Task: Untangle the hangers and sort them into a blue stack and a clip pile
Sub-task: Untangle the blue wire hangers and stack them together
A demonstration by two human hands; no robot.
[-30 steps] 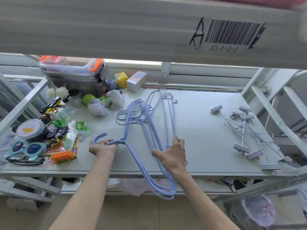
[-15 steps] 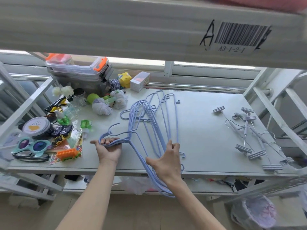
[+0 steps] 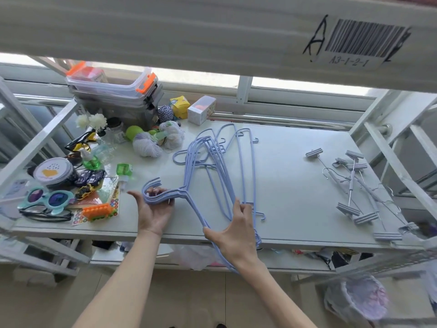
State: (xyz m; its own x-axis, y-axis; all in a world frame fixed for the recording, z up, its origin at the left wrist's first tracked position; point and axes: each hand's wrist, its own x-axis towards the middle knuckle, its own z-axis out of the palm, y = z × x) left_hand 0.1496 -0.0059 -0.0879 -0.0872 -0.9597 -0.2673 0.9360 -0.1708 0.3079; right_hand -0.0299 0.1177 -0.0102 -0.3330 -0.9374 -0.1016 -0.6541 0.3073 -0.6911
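Though apart, left hand (image 3: 155,213) and right hand (image 3: 234,235) each tight around slim, curved, blue-coated wire hangers (image 3: 188,169).

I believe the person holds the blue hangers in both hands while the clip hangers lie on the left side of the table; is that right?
Not quite: the head view shows the clip hangers on the right side of the table. The left hand and right hand do hold the blue hangers.
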